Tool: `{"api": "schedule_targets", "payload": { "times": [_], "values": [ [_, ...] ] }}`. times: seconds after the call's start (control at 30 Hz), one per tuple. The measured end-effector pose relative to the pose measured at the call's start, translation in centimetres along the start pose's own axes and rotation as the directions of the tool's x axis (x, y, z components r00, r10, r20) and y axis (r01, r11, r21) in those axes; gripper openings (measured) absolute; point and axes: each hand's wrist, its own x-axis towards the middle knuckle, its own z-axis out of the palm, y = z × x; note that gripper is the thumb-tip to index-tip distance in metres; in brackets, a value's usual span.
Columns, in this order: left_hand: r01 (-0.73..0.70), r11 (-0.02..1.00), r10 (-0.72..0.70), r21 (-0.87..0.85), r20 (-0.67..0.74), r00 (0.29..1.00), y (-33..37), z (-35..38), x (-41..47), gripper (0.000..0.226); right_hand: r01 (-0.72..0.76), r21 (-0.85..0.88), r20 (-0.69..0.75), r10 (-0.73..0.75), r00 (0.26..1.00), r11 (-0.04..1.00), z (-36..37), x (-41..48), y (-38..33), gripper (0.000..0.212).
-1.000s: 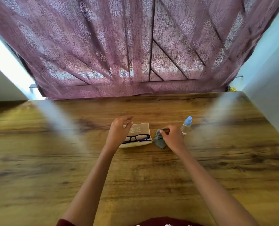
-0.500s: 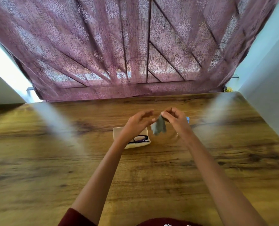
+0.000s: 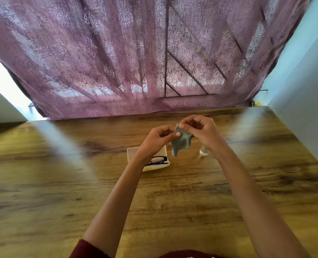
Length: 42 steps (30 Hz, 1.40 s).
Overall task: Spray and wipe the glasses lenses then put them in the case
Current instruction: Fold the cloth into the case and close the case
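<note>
two bare forearms reach forward from the bottom edge, the left one coming out of a dark red sleeve [image 3: 83, 250], over one wooden table [image 3: 61, 192] streaked with two pale bands of light.

one cream case [image 3: 133, 154] lies flat on the table near the middle, and one pair of black-framed glasses [image 3: 159, 160] rests on its near part. the left wrist crosses over the case and hides the left side of the glasses, so only one lens shows plainly.

one spray bottle [image 3: 204, 152] stands on the table just right of the case, apart from it. the right wrist covers its upper part and only the clear base shows.

one grey cloth [image 3: 181, 144] hangs in the air above the table, between the case and the bottle. the left hand [image 3: 154, 140] pinches its left edge with thumb and fingers; the right hand [image 3: 201, 131] pinches its top corner with curled fingers. the two hands are close together, joined only by the cloth, whose lower end dangles free.

one purple patterned curtain [image 3: 117, 62] hangs behind the table's far edge, with window bars showing through it, and a pale wall [image 3: 303, 90] stands on the right.
</note>
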Motion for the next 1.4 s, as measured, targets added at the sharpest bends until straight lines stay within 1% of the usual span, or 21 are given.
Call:
{"api": "schedule_targets", "payload": {
  "times": [0.03,0.07,0.13,0.2,0.3,0.37,0.5,0.57,0.63,0.73,0.8,0.9,0.97,1.03,1.1,1.17,1.2,1.23,1.3,1.37,1.4],
  "values": [
    [-0.001,1.0,0.002,-0.024,0.01,1.0,0.1,0.0,-0.1,0.011,-0.001,0.015,-0.002,0.001,1.0,1.0,0.1,0.0,0.0,0.005],
    [-0.003,0.999,0.004,-0.05,0.012,1.0,0.3,0.0,-0.2,0.016,-0.008,0.034,-0.007,0.008,1.0,0.999,0.1,0.0,0.0,0.01],
    [-0.009,0.996,0.008,-0.092,-0.011,1.0,0.6,0.0,-0.3,0.023,-0.067,0.138,0.006,0.067,0.998,0.988,0.1,0.1,0.2,0.028],
    [-0.015,0.992,0.009,-0.123,-0.051,0.999,0.7,-0.1,-0.3,0.021,-0.159,0.238,0.089,0.142,0.986,0.958,-0.1,0.0,0.7,0.044],
    [-0.014,0.991,0.001,-0.13,-0.099,0.995,0.9,-0.2,-0.2,0.01,-0.283,0.248,0.264,0.216,0.94,0.927,-0.2,-0.4,1.4,0.048],
    [-0.005,0.991,-0.01,-0.135,-0.116,0.993,0.8,-0.4,-0.2,0.005,-0.33,0.254,0.323,0.242,0.915,0.909,-0.1,-0.6,1.7,0.046],
    [0.019,0.984,-0.046,-0.175,-0.149,0.988,0.7,-0.7,-0.4,0.007,-0.341,0.442,0.259,0.246,0.934,0.83,0.2,-0.5,2.1,0.031],
    [0.04,0.981,-0.071,-0.191,-0.158,0.985,0.6,-0.7,-0.4,0.008,-0.342,0.513,0.241,0.25,0.938,0.787,0.6,-0.4,2.1,0.031],
    [0.061,0.961,-0.101,-0.268,-0.137,0.985,0.6,-0.8,-0.5,0.012,-0.329,0.533,0.203,0.26,0.944,0.78,1.0,-0.4,2.0,0.032],
    [0.102,0.934,-0.123,-0.342,-0.042,0.991,0.5,-1.1,-0.8,0.032,-0.304,0.497,0.109,0.289,0.951,0.813,1.6,-0.5,1.9,0.024],
    [0.117,0.934,-0.122,-0.339,0.008,0.993,0.3,-1.3,-1.1,0.04,-0.294,0.502,0.084,0.292,0.953,0.814,1.7,-0.6,2.0,0.025],
    [0.098,0.964,-0.107,-0.247,-0.021,0.994,0.2,-1.5,-1.3,0.04,-0.298,0.523,0.148,0.26,0.954,0.799,1.1,-0.8,1.9,0.04],
    [0.043,0.991,-0.053,-0.124,-0.078,0.996,0.5,-1.7,-1.3,0.034,-0.264,0.489,0.185,0.197,0.963,0.831,0.7,-1.1,1.7,0.051],
    [-0.036,0.997,0.027,-0.064,-0.127,0.991,0.9,-1.7,-1.2,0.034,-0.164,0.428,0.13,0.119,0.984,0.889,0.7,-1.2,1.3,0.053],
    [-0.141,0.987,0.129,-0.072,-0.151,0.98,1.5,-1.7,-1.2,0.039,-0.03,0.357,0.053,0.012,0.999,0.934,0.8,-1.2,0.6,0.048],
    [-0.241,0.969,0.229,-0.064,-0.15,0.962,2.2,-1.7,-1.2,0.041,0.087,0.278,0.013,-0.094,0.995,0.957,1.1,-1.1,-0.2,0.04],
    [-0.277,0.96,0.266,-0.048,-0.164,0.95,2.4,-1.6,-1.1,0.043,0.14,0.238,-0.001,-0.144,0.99,0.961,1.2,-1.1,-0.5,0.039],
    [-0.299,0.954,0.289,-0.023,-0.187,0.939,2.5,-1.6,-1.0,0.044,0.191,0.197,-0.016,-0.191,0.981,0.962,1.3,-1.0,-0.8,0.041],
    [-0.292,0.956,0.289,0.017,-0.22,0.932,2.6,-1.5,-0.6,0.044,0.279,0.119,-0.051,-0.275,0.96,0.953,1.5,-0.8,-1.3,0.043],
    [-0.252,0.968,0.248,0.004,-0.204,0.947,2.6,-1.5,-0.5,0.039,0.315,0.081,-0.08,-0.309,0.948,0.946,1.6,-0.6,-1.5,0.039],
    [-0.229,0.973,0.223,-0.007,-0.192,0.956,2.6,-1.6,-0.5,0.035,0.306,0.087,-0.093,-0.298,0.95,0.948,1.6,-0.5,-1.5,0.037]
  ]
}}
